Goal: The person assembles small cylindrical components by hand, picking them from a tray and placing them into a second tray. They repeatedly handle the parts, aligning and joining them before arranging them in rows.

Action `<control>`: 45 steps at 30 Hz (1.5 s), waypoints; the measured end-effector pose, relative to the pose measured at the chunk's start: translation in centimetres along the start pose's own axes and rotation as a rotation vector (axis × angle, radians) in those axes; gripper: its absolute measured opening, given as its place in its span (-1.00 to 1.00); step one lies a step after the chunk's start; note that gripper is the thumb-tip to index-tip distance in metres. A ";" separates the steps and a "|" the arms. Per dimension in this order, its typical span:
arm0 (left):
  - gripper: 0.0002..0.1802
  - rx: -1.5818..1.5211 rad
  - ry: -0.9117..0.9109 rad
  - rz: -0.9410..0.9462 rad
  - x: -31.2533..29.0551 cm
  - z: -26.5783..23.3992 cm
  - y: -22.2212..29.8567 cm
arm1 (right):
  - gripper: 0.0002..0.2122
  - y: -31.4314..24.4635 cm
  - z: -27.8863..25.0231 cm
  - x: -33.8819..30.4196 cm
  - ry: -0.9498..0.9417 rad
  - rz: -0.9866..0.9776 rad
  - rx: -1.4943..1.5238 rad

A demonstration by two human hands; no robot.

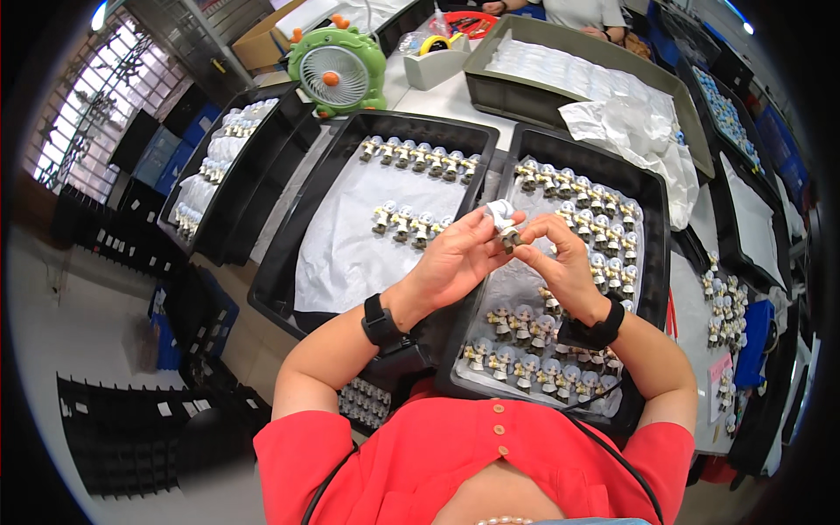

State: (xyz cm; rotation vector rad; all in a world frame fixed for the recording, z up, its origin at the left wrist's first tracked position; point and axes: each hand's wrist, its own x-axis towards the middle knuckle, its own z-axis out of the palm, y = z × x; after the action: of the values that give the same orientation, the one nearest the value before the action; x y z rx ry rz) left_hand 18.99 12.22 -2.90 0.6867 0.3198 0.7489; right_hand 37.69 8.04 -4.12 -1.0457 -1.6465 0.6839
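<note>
Between both hands I hold one small figurine (501,215) with pale hair and a dark base, tilted above the gap between two black trays. My left hand (451,262) grips its upper part between thumb and fingers. At its lower end, my right hand (562,262) pinches with thumb and forefinger. Under my right hand lies the right tray (658,219), lined with white sheet and holding several rows of similar figurines (525,372). The left tray (325,188) has two rows of figurines (420,157) on white lining.
A green desk fan (337,74) stands behind the left tray, with a tape dispenser (435,66) beside it. At the back sits a large grey-green bin (499,94) with crumpled white sheeting (626,127). More figurines stand at far left and right. Another person (582,13) is at the back.
</note>
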 end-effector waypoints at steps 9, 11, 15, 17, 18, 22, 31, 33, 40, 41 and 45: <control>-0.62 0.656 0.281 0.011 -0.1 -3.2 7.1 | -0.88 -1.0 -0.5 0.2 0.015 -0.034 -0.097; -0.52 0.973 0.396 -0.007 -0.3 -5.8 10.3 | -0.88 -1.1 -0.7 0.4 0.025 -0.045 -0.113; -0.52 1.528 0.728 -0.020 -0.2 -14.8 13.7 | -0.88 -0.9 -0.7 0.8 0.045 -0.093 -0.166; -0.55 1.645 0.816 -0.068 -0.2 -16.9 13.8 | -0.88 -0.6 -0.8 0.8 0.049 -0.104 -0.200; -0.55 1.658 0.845 -0.109 -0.3 -17.4 13.6 | -0.88 -0.5 -0.8 0.8 0.045 -0.107 -0.215; -0.55 1.613 0.850 -0.192 -0.4 -19.8 12.5 | -0.88 0.0 -1.3 1.3 0.040 -0.106 -0.258; -0.48 1.545 0.771 -0.229 -0.6 -20.7 12.5 | -0.75 2.0 -5.4 1.1 -0.442 0.072 -0.663; -0.47 1.642 0.821 -0.045 -0.3 -19.7 12.6 | -0.64 1.9 -6.2 0.5 -0.629 0.181 -0.754; -0.57 1.116 0.327 0.153 0.2 -4.6 10.3 | -0.51 1.7 -4.3 -0.7 -0.842 0.212 -0.802; -0.59 1.051 0.228 0.132 -0.1 -2.9 9.4 | -0.56 2.1 -3.5 -1.0 -0.845 0.194 -0.865; -0.62 0.916 0.015 0.016 -2.0 3.0 6.1 | -0.64 2.8 -2.5 -1.2 -0.820 0.230 -0.831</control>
State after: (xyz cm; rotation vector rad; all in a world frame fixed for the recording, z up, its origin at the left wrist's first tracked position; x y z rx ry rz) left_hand 15.89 12.67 3.51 1.5458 0.6844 0.6012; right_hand 41.05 8.16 -6.22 -1.6931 -2.6739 0.6149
